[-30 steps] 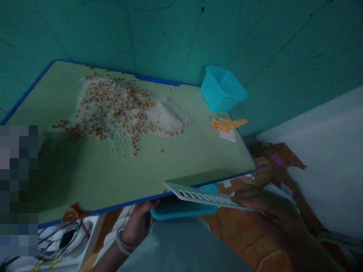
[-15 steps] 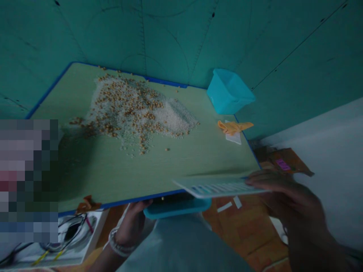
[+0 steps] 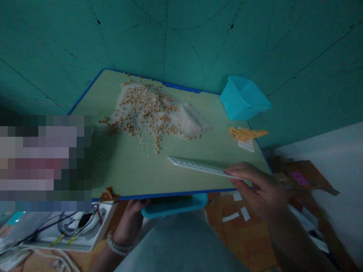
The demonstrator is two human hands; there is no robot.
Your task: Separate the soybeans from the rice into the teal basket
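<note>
My right hand pinches one end of a thin, flat white slotted panel, held nearly edge-on over the near part of the table. Below the table's front edge, my left hand grips the left end of a blue plastic bin; most of that bin's inside is dark. Farther back on the tabletop lies a spread heap of white grains mixed with many round tan beans. The panel is apart from the heap.
A second blue bin stands at the back right corner. In front of it an orange cloth lies on a white piece. A white box of cables sits below left. Cardboard is at right. A blurred-out patch covers the left side.
My right hand has moved the white panel up and inward over the tabletop, turning it more edge-on. The view has shifted, while my left hand stays on the lower bin.
</note>
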